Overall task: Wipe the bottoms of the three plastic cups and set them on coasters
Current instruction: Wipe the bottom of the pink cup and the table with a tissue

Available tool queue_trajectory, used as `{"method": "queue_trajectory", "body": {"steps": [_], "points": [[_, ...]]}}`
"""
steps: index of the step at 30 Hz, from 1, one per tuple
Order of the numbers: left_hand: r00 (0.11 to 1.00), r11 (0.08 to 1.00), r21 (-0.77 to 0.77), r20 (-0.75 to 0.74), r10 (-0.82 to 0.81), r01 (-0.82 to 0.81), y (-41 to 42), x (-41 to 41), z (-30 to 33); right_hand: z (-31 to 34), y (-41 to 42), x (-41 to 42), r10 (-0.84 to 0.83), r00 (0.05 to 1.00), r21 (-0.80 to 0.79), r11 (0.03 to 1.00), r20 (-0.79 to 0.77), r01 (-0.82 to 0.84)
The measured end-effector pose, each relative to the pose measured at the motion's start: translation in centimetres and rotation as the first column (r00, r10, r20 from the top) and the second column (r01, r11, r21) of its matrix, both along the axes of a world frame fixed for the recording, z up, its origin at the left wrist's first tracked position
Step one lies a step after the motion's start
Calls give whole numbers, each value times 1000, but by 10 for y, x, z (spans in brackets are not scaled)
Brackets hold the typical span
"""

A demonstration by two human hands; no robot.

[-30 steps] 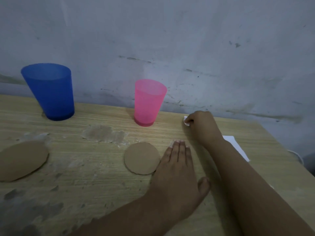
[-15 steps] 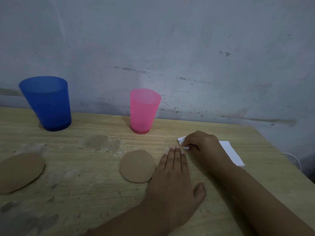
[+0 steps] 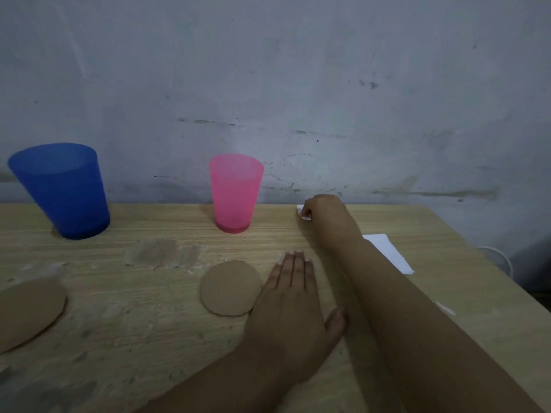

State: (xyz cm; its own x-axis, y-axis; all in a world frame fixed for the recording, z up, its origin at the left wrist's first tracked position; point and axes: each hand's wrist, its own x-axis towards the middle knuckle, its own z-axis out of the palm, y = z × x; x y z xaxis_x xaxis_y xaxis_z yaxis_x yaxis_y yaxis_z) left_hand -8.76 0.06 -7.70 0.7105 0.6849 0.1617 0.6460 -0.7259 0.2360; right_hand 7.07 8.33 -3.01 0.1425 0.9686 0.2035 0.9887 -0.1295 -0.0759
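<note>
Your left hand [image 3: 290,296] lies flat, palm down, fingers straight and together, on the worn, wood-grain table [image 3: 149,338], its edge just touching the round brown cardboard coaster [image 3: 228,288]; a second, larger-looking coaster [image 3: 28,310] lies at the left edge. Your right hand [image 3: 328,217], fingers curled, pinches a small white wad of tissue [image 3: 303,213] against the tabletop near the scuffed grey wall [image 3: 298,84], with a flat white sheet [image 3: 390,254] beside your forearm. The translucent, tapered blue cup [image 3: 64,192] and pink cup [image 3: 235,193] stand upright on bare wood, off the coasters.
</note>
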Motion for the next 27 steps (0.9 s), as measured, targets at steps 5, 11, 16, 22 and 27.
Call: {"method": "queue_trajectory", "body": {"steps": [5, 11, 16, 22, 27], "points": [[1000, 1000, -11, 15, 2, -2, -2, 0, 3, 5, -25, -2, -135, 990, -140, 980, 48, 140], [999, 997, -72, 48, 10, -6, 0, -1, 6, 8, -58, -29, -156, 986, -143, 976, 55, 162], [974, 986, -153, 227, -27, 63, -1, -3, 15, 23, -87, -34, -148, 910, 0, 987, -388, 161], [746, 878, -437, 647, 158, 193, -15, -11, 47, 48, -143, -43, -47, 265, 9, 978, -963, 207], [629, 697, -623, 711, 315, 355, -38, -15, 82, 67, -193, -47, 63, 22, 66, 983, -998, 169]]}}
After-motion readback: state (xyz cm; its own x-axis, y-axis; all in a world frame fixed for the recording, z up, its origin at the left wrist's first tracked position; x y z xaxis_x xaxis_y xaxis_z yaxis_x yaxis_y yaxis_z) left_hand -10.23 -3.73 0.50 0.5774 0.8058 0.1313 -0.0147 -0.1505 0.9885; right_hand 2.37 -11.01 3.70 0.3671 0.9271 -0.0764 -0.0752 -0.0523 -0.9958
